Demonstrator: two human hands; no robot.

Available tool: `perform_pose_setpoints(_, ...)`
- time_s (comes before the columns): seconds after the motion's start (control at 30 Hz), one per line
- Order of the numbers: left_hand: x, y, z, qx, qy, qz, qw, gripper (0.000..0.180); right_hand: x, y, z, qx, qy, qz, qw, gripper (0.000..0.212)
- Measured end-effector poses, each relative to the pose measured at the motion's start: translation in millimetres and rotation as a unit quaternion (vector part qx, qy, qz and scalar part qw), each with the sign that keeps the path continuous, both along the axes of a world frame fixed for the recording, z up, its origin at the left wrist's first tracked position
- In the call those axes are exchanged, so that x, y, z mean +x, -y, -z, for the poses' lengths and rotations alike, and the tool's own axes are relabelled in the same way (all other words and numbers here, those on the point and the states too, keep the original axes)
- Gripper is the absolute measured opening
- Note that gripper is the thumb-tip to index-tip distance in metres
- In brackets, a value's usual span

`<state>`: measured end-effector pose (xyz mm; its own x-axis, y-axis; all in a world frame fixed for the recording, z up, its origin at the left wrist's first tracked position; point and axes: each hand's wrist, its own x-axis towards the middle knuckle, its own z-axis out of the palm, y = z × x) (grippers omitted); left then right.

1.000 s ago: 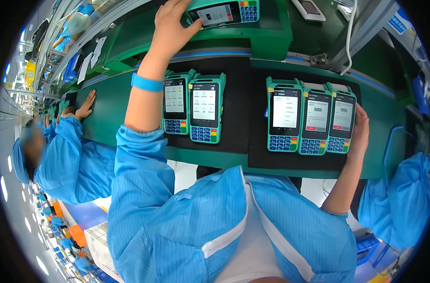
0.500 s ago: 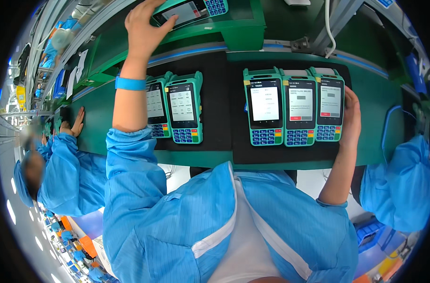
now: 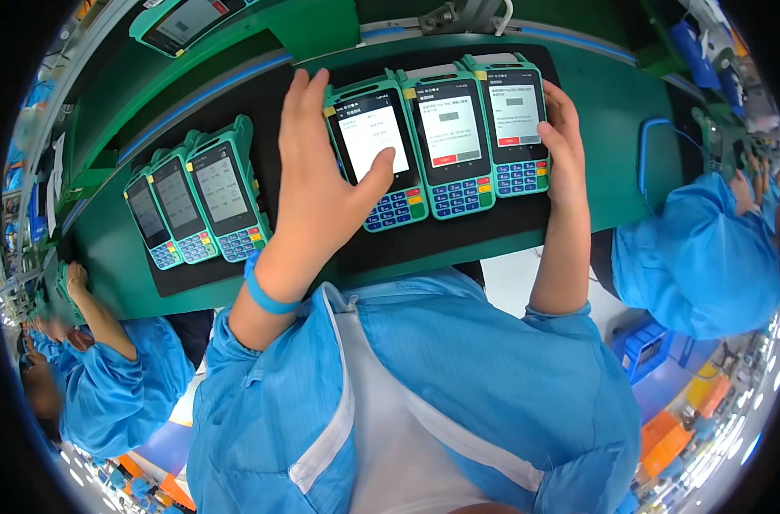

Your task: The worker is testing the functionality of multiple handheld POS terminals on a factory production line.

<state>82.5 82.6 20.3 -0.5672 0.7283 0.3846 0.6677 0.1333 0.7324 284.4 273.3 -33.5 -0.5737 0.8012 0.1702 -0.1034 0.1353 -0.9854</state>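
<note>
Three green handheld payment terminals stand side by side in front of me: a left one (image 3: 370, 128) with a mostly white screen, a middle one (image 3: 448, 128) and a right one (image 3: 515, 111), both showing a red button. My left hand (image 3: 326, 184) lies along the left terminal's left edge, fingers stretched out, thumb apart over its screen; whether the thumb touches is unclear. Around the right terminal's right edge, my right hand (image 3: 568, 146) is closed, thumb at the front and fingertips partly hidden. Numbered keypads show below the screens.
Three more terminals (image 3: 184, 206) stand in a row at the left on a black mat (image 3: 274, 206). Another terminal (image 3: 189, 26) lies on the green raised shelf (image 3: 313, 30). People in blue sit at both sides. A blue cable (image 3: 645, 158) loops at the right.
My left hand has come down from the terminal on the raised shelf to the left one of the three. My right thumb now rests on the right terminal's front edge. The view has turned.
</note>
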Motion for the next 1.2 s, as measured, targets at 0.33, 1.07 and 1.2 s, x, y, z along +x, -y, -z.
perform_pose_setpoints(0.33, 26, -32, 12, -0.074, -0.247, 0.038, 0.965, 0.082, 3, 1, -1, 0.019, 0.020, -0.012, 1.000, 0.069)
perform_pose_setpoints(1.07, 23, -29, 18, -0.122, -0.258, 0.011, 0.958, 0.086, 1, 3, -1, 0.021, 0.040, -0.013, 0.999, 0.075)
perform_pose_setpoints(1.2, 20, -30, 17, -0.111, -0.270, 0.011, 0.956, 0.087, -1, 4, 0, 0.049, 0.078, -0.001, 0.996, 0.077)
